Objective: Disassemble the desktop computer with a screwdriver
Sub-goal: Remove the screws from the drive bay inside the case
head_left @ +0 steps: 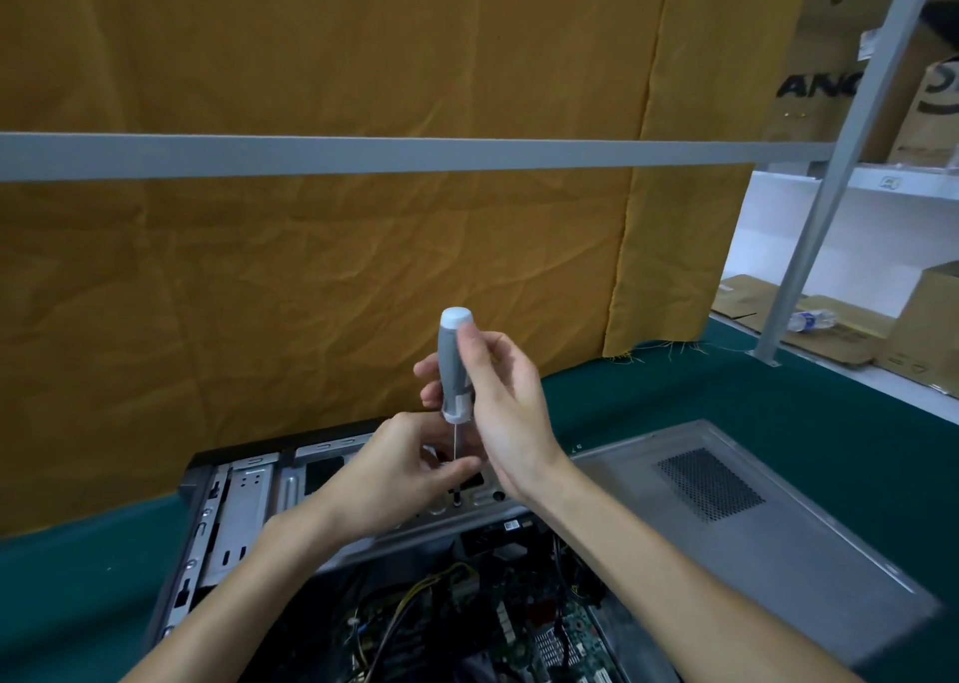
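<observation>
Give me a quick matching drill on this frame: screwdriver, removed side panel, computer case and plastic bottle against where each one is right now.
Things:
1. grey-and-white-handled screwdriver
2. grey metal side panel with a mesh vent
3. open black-and-silver computer case
4. clear plastic bottle

Places:
A. lying on cardboard, far right
B. upright, held by the right hand
C. flat on the green mat, right of the case
D. under both hands

Pairs: 1-B, 2-C, 3-D, 4-A

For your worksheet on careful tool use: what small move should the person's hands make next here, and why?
Probably turn the screwdriver handle with the right hand, since it stands upright over the computer case while the left hand pinches near the shaft to steady it.
</observation>
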Demonstrator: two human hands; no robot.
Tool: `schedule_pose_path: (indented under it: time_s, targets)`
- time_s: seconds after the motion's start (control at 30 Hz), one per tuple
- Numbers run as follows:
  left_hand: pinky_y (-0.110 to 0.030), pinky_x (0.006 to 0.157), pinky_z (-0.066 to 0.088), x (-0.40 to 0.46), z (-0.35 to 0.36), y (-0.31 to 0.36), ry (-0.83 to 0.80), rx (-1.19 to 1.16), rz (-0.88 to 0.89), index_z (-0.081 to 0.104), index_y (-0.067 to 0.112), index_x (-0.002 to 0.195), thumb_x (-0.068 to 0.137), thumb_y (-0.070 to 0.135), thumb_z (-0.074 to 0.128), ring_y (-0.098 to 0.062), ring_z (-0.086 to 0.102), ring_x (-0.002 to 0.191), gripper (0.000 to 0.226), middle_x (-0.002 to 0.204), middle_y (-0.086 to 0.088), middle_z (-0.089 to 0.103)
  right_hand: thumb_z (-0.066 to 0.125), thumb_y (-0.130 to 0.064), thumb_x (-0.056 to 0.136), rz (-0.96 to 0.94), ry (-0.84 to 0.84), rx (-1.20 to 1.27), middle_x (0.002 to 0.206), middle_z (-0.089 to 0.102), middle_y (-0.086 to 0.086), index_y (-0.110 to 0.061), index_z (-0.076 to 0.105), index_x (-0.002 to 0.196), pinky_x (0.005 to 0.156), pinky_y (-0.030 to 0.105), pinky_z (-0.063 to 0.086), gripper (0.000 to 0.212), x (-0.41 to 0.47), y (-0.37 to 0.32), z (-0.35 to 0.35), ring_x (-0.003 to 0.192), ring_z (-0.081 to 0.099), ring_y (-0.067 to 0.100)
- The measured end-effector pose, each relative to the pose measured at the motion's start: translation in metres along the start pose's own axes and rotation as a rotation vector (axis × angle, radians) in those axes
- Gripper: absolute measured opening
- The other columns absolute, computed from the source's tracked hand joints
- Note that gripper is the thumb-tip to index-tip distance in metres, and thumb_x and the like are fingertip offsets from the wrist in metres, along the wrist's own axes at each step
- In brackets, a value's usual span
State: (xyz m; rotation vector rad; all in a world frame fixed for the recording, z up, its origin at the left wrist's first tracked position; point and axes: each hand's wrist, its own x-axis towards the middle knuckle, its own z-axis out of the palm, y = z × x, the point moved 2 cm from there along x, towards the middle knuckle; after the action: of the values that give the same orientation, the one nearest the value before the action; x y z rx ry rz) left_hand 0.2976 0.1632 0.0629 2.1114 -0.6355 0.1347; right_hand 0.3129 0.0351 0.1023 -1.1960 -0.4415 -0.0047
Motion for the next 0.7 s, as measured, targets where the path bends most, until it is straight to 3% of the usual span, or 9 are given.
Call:
schedule_pose_path:
  time_s: [0.1, 0.17, 0.23, 0.33, 0.37, 0.43, 0.57, 0.7]
  targets:
    - [-0.02, 0.08, 0.057, -0.001, -0.005, -0.002, -0.027, -0.053, -0.03, 0.08, 0.026, 0.095, 0.094, 0.014, 0.069, -0.006, 0.074, 0.09, 0.016, 0.094, 0.011, 0.078, 0.054, -0.059, 0.091, 0.022, 0.011, 0.029, 0.092, 0.072, 0.009, -0.001, 0.063, 0.113, 0.068, 0.033, 0.056, 0.063, 0.003, -0.001, -0.001, 0.072, 0.065, 0.02]
    - [-0.024, 0.071, 0.058, -0.002, -0.008, -0.005, 0.09, 0.012, -0.048, 0.081, 0.028, 0.082, 0.086, 0.029, 0.08, -0.008, 0.074, 0.079, 0.005, 0.083, 0.011, 0.078, 0.063, -0.064, 0.089, -0.004, -0.011, -0.004, 0.09, 0.07, 0.005, -0.003, 0.058, 0.117, 0.067, 0.03, 0.055, 0.067, 0.003, 0.001, 0.0, 0.072, 0.065, 0.019]
    - [-0.028, 0.061, 0.057, -0.001, -0.007, -0.007, 0.177, 0.02, -0.083, 0.077, 0.022, 0.072, 0.079, 0.039, 0.084, -0.013, 0.072, 0.066, 0.02, 0.073, 0.004, 0.076, 0.076, -0.055, 0.081, -0.037, -0.023, -0.061, 0.084, 0.069, 0.004, -0.006, 0.056, 0.114, 0.067, 0.028, 0.055, 0.062, 0.002, 0.004, 0.001, 0.072, 0.066, 0.018]
    - [-0.028, 0.061, 0.055, 0.0, -0.001, -0.007, 0.095, 0.023, -0.058, 0.075, 0.023, 0.078, 0.085, 0.032, 0.081, -0.014, 0.069, 0.066, 0.013, 0.077, 0.004, 0.075, 0.078, -0.05, 0.079, -0.071, -0.014, -0.11, 0.076, 0.065, 0.002, -0.007, 0.066, 0.1, 0.07, 0.028, 0.054, 0.049, 0.002, 0.005, 0.0, 0.072, 0.064, 0.015]
    - [-0.026, 0.066, 0.055, 0.001, 0.001, -0.007, 0.031, 0.034, -0.041, 0.076, 0.026, 0.085, 0.089, 0.028, 0.077, -0.012, 0.071, 0.073, 0.004, 0.083, 0.008, 0.076, 0.076, -0.051, 0.08, -0.072, -0.011, -0.108, 0.075, 0.063, 0.001, -0.006, 0.068, 0.1, 0.071, 0.028, 0.053, 0.049, 0.002, 0.005, -0.001, 0.072, 0.063, 0.014]
    - [-0.029, 0.074, 0.058, -0.001, 0.001, -0.009, -0.035, 0.022, -0.065, 0.079, 0.023, 0.095, 0.093, 0.018, 0.07, -0.013, 0.073, 0.083, 0.01, 0.09, 0.007, 0.078, 0.073, -0.05, 0.085, -0.063, -0.004, -0.088, 0.074, 0.061, 0.001, -0.005, 0.07, 0.105, 0.07, 0.025, 0.053, 0.05, 0.003, 0.004, -0.005, 0.071, 0.06, 0.013]
    - [-0.034, 0.064, 0.057, -0.002, 0.001, -0.009, 0.052, 0.047, -0.097, 0.08, 0.02, 0.081, 0.089, 0.029, 0.078, -0.014, 0.071, 0.069, 0.013, 0.077, 0.003, 0.076, 0.078, -0.04, 0.086, -0.056, 0.004, -0.036, 0.082, 0.07, 0.006, -0.003, 0.06, 0.111, 0.072, 0.029, 0.055, 0.049, 0.003, 0.007, -0.004, 0.072, 0.065, 0.017]
    - [-0.043, 0.068, 0.058, 0.001, 0.003, -0.011, 0.046, 0.012, -0.099, 0.076, 0.017, 0.077, 0.086, 0.034, 0.08, -0.022, 0.071, 0.07, 0.019, 0.078, -0.001, 0.076, 0.081, -0.042, 0.083, -0.087, 0.046, -0.055, 0.081, 0.069, 0.006, 0.0, 0.055, 0.11, 0.076, 0.033, 0.058, 0.056, 0.002, 0.008, -0.004, 0.072, 0.065, 0.019]
